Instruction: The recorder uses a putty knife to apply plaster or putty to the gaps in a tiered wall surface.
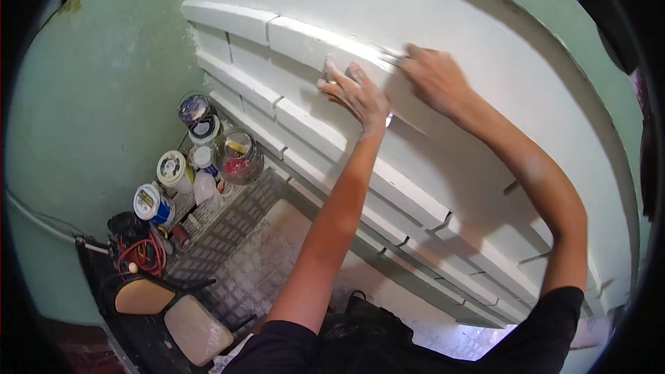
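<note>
A white wall panel [443,138] with raised, brick-like white strips fills the view in front of me. My left hand [357,99], dusted white, has its fingers spread against the face of an upper strip [312,40]. To its right, my right hand [435,77] is closed round a thin tool [391,57] at that strip's top edge. Motion smears the tool, and most of it lies hidden in the fist; it looks like a narrow blade.
Paint buckets [174,170], a clear tub [240,158] and a red cable [147,253] crowd the grey crate [239,235] at lower left. A chair [197,329] stands nearby. A green wall [97,125] meets the panel at left.
</note>
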The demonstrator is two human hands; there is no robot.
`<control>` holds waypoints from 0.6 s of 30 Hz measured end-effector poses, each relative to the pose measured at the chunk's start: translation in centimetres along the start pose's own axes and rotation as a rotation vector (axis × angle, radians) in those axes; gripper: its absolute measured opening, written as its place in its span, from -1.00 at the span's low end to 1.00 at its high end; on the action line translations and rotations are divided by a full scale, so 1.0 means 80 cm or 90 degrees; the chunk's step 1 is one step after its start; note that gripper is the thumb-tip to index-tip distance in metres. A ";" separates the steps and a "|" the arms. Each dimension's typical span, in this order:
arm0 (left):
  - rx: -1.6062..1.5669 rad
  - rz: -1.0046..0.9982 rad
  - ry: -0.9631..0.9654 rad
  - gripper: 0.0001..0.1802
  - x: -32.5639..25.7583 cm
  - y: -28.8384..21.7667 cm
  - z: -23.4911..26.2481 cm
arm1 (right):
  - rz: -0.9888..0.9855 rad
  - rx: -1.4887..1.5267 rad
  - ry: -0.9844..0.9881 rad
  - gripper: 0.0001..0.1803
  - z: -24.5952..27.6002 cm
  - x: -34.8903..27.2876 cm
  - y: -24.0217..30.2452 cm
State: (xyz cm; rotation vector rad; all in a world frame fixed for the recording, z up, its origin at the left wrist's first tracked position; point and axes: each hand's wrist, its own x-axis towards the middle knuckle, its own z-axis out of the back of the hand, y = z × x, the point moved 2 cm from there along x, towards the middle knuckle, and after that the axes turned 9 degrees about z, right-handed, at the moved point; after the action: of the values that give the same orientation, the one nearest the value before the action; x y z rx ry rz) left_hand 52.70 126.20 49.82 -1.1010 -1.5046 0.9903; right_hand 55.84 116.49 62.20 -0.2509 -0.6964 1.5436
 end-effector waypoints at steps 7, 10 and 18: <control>0.036 -0.059 -0.011 -0.31 0.014 0.002 0.012 | -0.032 0.046 -0.009 -0.89 0.016 -0.065 0.008; 0.059 -0.060 0.001 -0.28 0.006 -0.007 0.012 | -0.052 0.094 0.081 -0.91 0.027 -0.083 -0.014; 0.085 -0.055 0.048 -0.23 0.002 -0.010 0.009 | -0.010 0.057 -0.032 -0.91 0.012 -0.087 -0.011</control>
State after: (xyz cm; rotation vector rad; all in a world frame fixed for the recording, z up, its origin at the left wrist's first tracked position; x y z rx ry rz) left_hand 51.87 126.08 50.50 -0.9605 -1.3925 0.9653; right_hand 56.88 109.47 61.71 -0.1389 -0.6652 1.5660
